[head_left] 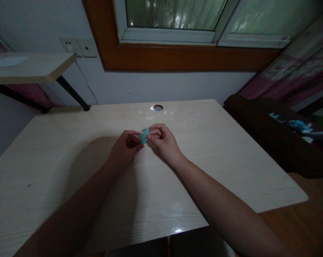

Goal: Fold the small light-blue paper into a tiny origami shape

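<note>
Between my two hands is a small turquoise piece of folded paper (144, 136), tilted and held above the pale wood-grain table (220, 160). My left hand (126, 144) grips its lower left side between thumb and fingers. On the upper right side, my right hand (163, 141) pinches it, thumb in front and the other fingers curled. The fingertips cover parts of the paper, so its full shape is hidden.
A round cable hole (158, 107) lies near the table's back edge. At the back left, a raised shelf (51, 67) stands on black legs (73, 92). Wall sockets (78, 47) and a brown-framed window (164, 57) are behind. Dark furniture (268, 135) stands to the right.
</note>
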The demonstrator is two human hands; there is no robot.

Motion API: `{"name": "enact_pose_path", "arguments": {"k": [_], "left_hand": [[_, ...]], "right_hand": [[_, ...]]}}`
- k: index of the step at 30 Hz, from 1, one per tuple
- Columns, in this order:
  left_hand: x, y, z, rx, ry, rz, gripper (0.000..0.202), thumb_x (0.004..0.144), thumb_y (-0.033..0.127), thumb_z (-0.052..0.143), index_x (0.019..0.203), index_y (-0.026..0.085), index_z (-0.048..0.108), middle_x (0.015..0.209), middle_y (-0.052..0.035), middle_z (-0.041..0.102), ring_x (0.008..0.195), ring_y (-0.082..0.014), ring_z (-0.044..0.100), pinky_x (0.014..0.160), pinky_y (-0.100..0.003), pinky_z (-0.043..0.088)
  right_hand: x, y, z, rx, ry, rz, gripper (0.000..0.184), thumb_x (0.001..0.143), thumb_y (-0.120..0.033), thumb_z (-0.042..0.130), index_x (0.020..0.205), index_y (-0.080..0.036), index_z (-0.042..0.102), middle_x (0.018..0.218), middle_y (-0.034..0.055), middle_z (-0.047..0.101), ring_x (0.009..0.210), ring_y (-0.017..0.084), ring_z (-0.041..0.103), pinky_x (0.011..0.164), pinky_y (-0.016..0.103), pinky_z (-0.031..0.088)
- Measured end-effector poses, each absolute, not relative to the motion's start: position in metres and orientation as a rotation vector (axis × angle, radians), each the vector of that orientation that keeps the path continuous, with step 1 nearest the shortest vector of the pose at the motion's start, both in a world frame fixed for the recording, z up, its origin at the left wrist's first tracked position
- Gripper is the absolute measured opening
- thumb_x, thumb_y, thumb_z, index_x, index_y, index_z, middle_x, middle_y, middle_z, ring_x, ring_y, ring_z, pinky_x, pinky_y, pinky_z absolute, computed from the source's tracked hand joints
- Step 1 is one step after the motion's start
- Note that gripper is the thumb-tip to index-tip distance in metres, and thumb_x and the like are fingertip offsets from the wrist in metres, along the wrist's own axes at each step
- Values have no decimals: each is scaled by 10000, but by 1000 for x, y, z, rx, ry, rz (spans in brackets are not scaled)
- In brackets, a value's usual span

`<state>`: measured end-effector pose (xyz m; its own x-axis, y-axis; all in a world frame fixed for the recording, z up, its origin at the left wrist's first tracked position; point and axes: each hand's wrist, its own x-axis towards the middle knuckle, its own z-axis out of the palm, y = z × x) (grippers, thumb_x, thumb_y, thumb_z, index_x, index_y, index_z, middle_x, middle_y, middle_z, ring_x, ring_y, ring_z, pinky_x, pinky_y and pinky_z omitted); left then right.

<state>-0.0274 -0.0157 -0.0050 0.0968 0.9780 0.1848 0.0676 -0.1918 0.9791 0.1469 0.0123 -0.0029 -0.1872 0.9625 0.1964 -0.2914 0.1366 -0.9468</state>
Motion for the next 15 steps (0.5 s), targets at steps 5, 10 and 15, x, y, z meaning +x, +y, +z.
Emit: {"name": "enact_pose_path", "arguments": {"k": [5, 10, 15], "left_hand": [[-28, -18, -3, 1420, 1188, 1153, 316, 748, 349, 766, 989, 194, 633, 870, -28, 723, 807, -169, 686, 770, -293, 526], [-29, -19, 0, 1422, 1284, 1018, 269, 776, 452, 713, 832, 189, 701, 786, -39, 741, 738, -183, 691, 730, -293, 530], [-28, -20, 4, 1372, 1297, 1052, 261, 766, 440, 724, 793, 182, 690, 770, -40, 743, 742, -183, 693, 750, -296, 527]], "right_hand": [[145, 9, 0, -791, -1229, 1387, 343, 735, -278, 786, 1006, -234, 580, 767, -35, 667, 589, 95, 539, 515, 223, 390], [144, 7, 1, -798, -1247, 1417, 331, 740, -272, 783, 1009, -226, 597, 772, -26, 670, 604, 95, 546, 510, 219, 388], [144, 7, 2, -779, -1262, 1419, 278, 778, -292, 751, 1007, -227, 608, 778, -21, 662, 589, 91, 536, 511, 224, 420]]}}
